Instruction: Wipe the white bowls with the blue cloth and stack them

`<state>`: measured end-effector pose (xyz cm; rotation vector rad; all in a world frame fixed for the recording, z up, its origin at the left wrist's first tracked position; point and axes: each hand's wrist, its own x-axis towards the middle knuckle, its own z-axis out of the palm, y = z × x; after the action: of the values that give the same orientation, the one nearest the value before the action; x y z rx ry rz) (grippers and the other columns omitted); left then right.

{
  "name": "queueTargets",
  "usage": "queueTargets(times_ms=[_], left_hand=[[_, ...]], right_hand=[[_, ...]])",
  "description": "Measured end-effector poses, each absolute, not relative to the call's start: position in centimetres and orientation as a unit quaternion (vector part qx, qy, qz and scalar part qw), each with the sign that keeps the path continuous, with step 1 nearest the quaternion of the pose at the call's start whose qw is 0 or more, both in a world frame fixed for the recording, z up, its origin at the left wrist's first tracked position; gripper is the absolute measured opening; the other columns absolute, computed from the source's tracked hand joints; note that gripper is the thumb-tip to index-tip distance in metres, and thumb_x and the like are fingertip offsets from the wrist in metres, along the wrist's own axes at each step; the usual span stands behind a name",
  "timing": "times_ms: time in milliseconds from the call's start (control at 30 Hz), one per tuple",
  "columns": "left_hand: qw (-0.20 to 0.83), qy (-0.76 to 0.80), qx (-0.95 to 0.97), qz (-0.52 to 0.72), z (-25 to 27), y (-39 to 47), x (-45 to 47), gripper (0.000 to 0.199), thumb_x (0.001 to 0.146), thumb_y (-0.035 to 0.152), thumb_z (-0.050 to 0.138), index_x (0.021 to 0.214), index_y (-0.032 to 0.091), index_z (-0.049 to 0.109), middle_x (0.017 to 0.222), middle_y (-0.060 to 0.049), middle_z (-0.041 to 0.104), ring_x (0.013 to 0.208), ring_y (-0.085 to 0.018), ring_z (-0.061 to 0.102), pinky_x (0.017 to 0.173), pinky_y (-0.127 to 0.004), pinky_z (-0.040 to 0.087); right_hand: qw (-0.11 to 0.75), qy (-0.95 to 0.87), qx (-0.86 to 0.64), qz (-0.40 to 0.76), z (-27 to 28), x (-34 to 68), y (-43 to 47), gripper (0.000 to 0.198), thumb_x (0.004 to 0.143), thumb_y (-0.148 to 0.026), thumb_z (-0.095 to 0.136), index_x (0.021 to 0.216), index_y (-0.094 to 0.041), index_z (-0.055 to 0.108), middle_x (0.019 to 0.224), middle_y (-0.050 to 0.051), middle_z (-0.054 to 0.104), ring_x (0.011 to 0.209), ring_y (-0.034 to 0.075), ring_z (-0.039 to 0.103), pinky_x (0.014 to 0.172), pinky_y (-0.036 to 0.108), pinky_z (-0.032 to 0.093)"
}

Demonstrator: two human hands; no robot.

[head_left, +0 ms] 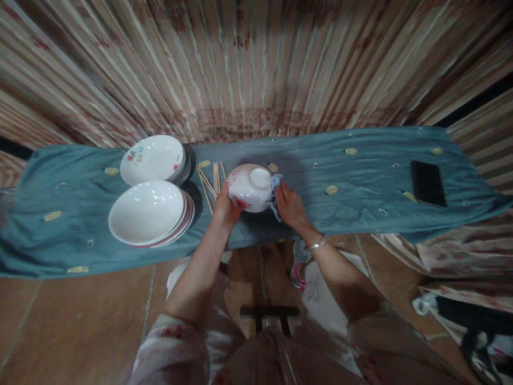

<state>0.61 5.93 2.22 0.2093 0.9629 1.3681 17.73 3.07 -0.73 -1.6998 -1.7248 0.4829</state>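
Observation:
A white bowl with red flowers (247, 184) is held above the cloth-covered table, tilted so that its round foot shows. My left hand (225, 207) grips its left side, closed on the rim area. At the bowl's right side my right hand (289, 204) is closed on a light blue cloth (276, 184), which presses against the bowl. Several wooden chopsticks (216, 178) lie on the table just left of the bowl. The bowl's inside faces away and is hidden.
Two stacks stand at the left: flowered white dishes (152, 158) behind, and white bowls (146, 214) in front. A dark phone (428, 183) lies at the right on the blue-green tablecloth (360, 176). Behind the table hangs a pleated curtain (248, 69).

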Motion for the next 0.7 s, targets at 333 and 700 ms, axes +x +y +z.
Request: queueTargets(times_ms=[333, 700], left_hand=[[0.661, 0.415, 0.104, 0.616, 2.0, 6.3, 0.6, 0.031, 0.104, 0.025, 0.041, 0.115, 0.016, 0.069, 0.090, -0.006, 0.079, 0.095, -0.018, 0.075, 0.098, -0.032, 0.056], [0.655, 0.423, 0.114, 0.616, 1.6, 6.6, 0.6, 0.033, 0.103, 0.027, 0.044, 0.127, 0.017, 0.065, 0.102, -0.008, 0.080, 0.106, -0.020, 0.074, 0.102, -0.034, 0.055]], right_hand=[[0.143, -0.747, -0.644, 0.075, 1.9, 16.0, 0.0, 0.032, 0.102, -0.026, 0.041, 0.116, -0.007, 0.062, 0.092, 0.019, 0.075, 0.084, 0.026, 0.071, 0.075, 0.033, 0.052], [0.118, -0.788, -0.602, 0.048, 2.7, 15.1, -1.0, 0.035, 0.100, -0.023, 0.046, 0.127, -0.007, 0.060, 0.098, 0.019, 0.075, 0.090, 0.029, 0.071, 0.080, 0.037, 0.054]])
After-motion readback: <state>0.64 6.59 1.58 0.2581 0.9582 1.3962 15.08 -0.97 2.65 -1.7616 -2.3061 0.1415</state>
